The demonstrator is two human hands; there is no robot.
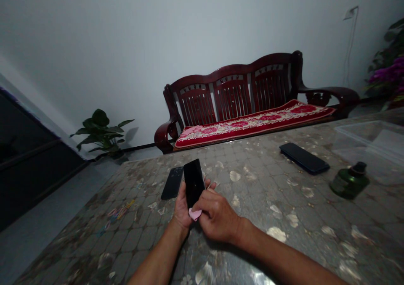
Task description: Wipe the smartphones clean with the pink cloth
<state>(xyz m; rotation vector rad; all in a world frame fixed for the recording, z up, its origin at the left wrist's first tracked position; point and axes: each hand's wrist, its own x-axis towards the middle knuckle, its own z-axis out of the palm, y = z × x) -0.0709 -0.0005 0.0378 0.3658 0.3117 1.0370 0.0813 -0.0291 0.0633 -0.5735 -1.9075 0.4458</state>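
A black smartphone (193, 180) is held tilted up above the table by my left hand (181, 209), its thumb along the left edge and fingertips showing past the right edge. My right hand (217, 215) pinches a small pink cloth (195, 214) against the phone's lower end. The phone's screen is dark. Just behind and left of it, a second dark phone or phone case (172, 183) lies flat on the table. Part of my left palm is hidden behind the phone and the right hand.
The patterned table (252, 217) holds a dark phone (304, 158), a green pump bottle (349, 180) and a clear plastic box (356, 140) at the right. Several colourful clips or rings (121, 211) lie at the left. Behind stand a wooden bench (232, 93) and a potted plant (104, 133).
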